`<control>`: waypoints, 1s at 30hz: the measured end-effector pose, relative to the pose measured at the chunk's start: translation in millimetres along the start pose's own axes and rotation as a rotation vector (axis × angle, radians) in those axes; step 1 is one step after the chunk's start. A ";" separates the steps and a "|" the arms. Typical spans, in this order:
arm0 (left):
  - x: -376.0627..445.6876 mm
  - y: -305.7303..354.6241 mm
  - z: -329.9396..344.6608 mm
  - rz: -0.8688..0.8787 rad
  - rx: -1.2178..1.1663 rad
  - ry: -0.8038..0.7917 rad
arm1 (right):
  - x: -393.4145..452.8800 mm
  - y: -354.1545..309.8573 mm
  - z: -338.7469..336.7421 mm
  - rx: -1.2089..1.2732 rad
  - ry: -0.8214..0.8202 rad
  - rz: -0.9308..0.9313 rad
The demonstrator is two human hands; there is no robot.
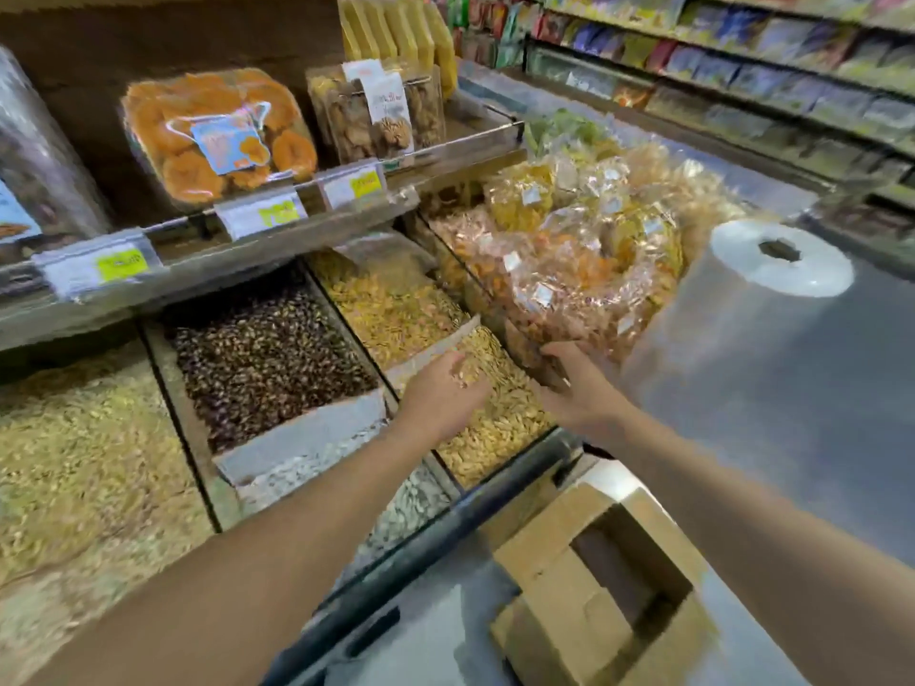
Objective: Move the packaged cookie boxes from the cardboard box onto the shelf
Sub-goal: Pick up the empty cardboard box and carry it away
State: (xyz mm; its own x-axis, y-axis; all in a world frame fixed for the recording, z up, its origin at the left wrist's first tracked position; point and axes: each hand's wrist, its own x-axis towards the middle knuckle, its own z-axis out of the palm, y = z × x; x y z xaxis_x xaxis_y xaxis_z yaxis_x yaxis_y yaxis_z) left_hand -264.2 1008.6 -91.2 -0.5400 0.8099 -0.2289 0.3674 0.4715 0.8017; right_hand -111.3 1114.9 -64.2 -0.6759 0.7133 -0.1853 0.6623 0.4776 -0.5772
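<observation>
A clear cookie box [381, 113] with a white label stands on the upper shelf [277, 230], right of a tray of orange dried fruit [218, 136]. The brown cardboard box [594, 581] sits open on the floor at the lower right; its inside is dark and I see no contents. My left hand [440, 398] hovers over a bin of pale seeds [500, 418], fingers apart and holding nothing. My right hand [577, 383] reaches to the foot of a pile of cellophane snack bags [574, 269]. Blur hides whether it grips anything.
Open bins of dark seeds [267, 349], yellow snacks [391, 304] and grains [74, 462] lie below the shelf. A large roll of clear plastic film [777, 269] stands at the right. Yellow packets [396, 27] stand at the back. Stocked shelves [767, 66] line the far aisle.
</observation>
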 end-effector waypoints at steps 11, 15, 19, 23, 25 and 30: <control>-82.2 -12.5 139.4 -0.071 0.035 -0.150 | -138.5 151.6 42.6 -0.047 -0.042 0.250; -114.5 -16.7 224.6 -0.158 0.055 -0.169 | -180.7 237.7 50.5 0.023 -0.101 0.310; -141.2 -24.3 303.9 -0.286 0.033 -0.198 | -212.6 320.1 55.8 0.049 -0.190 0.386; -159.1 -35.7 376.7 -0.415 0.023 -0.249 | -239.0 395.4 69.4 0.085 -0.282 0.478; -162.8 -45.3 413.2 -0.473 0.039 -0.254 | -247.9 432.7 82.1 0.082 -0.330 0.538; -159.7 -85.4 472.2 -0.602 0.057 -0.291 | -252.9 489.9 130.2 0.128 -0.413 0.661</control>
State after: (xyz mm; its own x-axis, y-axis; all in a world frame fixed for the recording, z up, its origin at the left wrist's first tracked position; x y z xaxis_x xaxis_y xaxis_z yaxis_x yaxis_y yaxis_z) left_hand 148.3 1003.7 -383.8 -0.4401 0.4572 -0.7728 0.1097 0.8816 0.4591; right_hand 342.0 1101.7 -403.6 -0.2373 0.5688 -0.7875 0.9432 -0.0591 -0.3269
